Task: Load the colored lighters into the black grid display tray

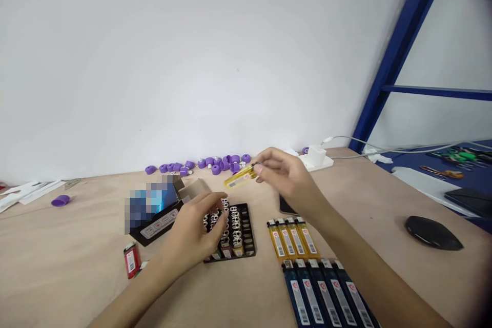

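My right hand (286,177) pinches a yellow lighter (240,178) by one end and holds it level in the air above the table. My left hand (196,233) rests with curled fingers on a black tray (246,236) that has several lighters standing in its slots. Whether the left fingers grip one of them is hidden. To the right of the tray lie a row of yellow lighters (292,238) and, nearer to me, a row of dark blue lighters (326,292). A red lighter (131,260) lies to the left.
A blurred blue box (151,210) with an open cardboard flap sits left of the tray. Purple caps (203,164) line the wall, and one (60,200) lies apart. A white charger with cable (317,156), a black mouse (432,232) and a blue metal frame (400,46) stand to the right.
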`<action>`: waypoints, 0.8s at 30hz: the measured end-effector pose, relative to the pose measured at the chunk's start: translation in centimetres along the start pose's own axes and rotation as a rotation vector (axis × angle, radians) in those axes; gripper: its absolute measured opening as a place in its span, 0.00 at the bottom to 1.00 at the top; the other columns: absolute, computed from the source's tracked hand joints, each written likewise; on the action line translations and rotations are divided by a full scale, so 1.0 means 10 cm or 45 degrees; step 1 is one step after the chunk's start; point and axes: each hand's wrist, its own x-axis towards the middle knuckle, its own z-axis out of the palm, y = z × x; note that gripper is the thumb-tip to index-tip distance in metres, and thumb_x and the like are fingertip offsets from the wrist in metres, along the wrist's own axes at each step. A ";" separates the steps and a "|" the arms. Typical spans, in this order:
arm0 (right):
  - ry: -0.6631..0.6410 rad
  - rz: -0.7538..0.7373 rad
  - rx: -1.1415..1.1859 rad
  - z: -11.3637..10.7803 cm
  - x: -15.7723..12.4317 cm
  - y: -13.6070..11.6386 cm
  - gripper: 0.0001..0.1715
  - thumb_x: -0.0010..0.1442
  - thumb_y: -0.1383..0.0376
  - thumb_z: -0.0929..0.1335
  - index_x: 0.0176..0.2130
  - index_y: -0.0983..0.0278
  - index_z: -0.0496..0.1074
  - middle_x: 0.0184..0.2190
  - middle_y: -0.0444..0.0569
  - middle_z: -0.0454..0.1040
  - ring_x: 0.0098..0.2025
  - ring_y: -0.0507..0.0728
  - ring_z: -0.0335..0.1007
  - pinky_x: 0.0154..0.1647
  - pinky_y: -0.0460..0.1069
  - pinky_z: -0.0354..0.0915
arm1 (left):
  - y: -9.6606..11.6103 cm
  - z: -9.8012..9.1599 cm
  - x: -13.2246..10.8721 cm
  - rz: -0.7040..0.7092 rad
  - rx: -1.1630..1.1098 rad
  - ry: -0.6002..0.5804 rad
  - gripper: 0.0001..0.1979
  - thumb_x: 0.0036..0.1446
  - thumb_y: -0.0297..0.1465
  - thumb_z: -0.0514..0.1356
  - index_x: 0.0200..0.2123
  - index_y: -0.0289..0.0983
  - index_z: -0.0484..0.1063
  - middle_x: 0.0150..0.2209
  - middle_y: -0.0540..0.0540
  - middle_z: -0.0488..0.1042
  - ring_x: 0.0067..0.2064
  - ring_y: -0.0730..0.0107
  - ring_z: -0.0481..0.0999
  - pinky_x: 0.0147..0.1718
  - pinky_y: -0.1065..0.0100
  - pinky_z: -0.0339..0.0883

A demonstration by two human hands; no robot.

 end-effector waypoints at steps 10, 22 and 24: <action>-0.111 0.376 -0.319 0.11 -0.02 0.61 0.04 0.56 0.70 0.64 0.33 0.62 0.66 0.21 0.43 0.69 0.21 0.53 0.64 0.23 0.48 0.59 | -0.13 0.12 0.12 0.305 0.488 -0.156 0.18 0.58 0.19 0.49 0.44 0.34 0.76 0.52 0.34 0.72 0.58 0.47 0.66 0.53 0.46 0.63; -0.503 0.033 -0.717 0.23 -0.11 0.63 0.19 0.57 0.76 0.67 0.44 0.60 0.78 0.41 0.49 0.81 0.43 0.58 0.75 0.42 0.49 0.63 | -0.21 0.15 0.09 0.339 0.366 -0.216 0.27 0.54 0.16 0.49 0.54 0.37 0.71 0.50 0.39 0.71 0.56 0.55 0.67 0.56 0.49 0.65; -0.460 0.025 -0.712 0.23 -0.09 0.61 0.16 0.58 0.74 0.68 0.44 0.60 0.79 0.40 0.49 0.81 0.40 0.58 0.75 0.40 0.49 0.64 | -0.23 0.15 0.08 0.335 0.349 -0.182 0.27 0.55 0.17 0.49 0.55 0.37 0.70 0.51 0.40 0.71 0.56 0.55 0.68 0.56 0.50 0.66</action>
